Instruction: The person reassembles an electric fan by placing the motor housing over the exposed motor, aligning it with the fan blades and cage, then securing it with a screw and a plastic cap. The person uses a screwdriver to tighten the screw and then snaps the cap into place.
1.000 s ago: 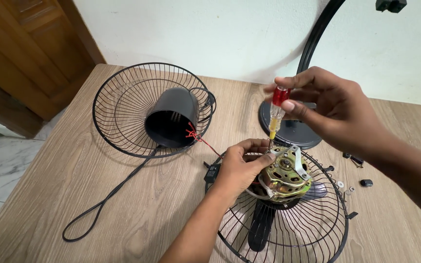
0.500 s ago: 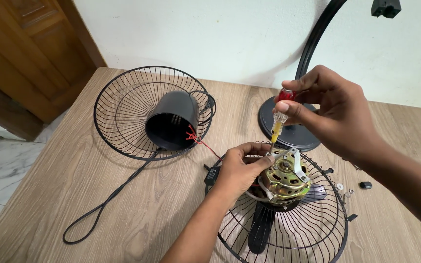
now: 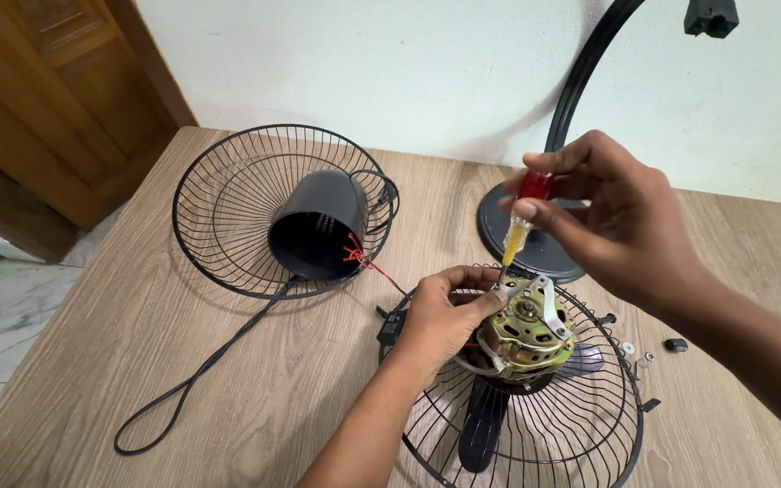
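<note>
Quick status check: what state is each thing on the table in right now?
Fan motor: bare, gripped by left hand.
Screwdriver: upright in right hand, tip on motor.
Motor cover: off, lying in loose grille.
Power cord: slack on table.
Fan base: standing.

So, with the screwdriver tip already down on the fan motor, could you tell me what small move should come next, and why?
Probably a small twist of the screwdriver by the right hand. Its tip sits at the top edge of the motor, and the left hand grips the motor's side to steady it.
</note>
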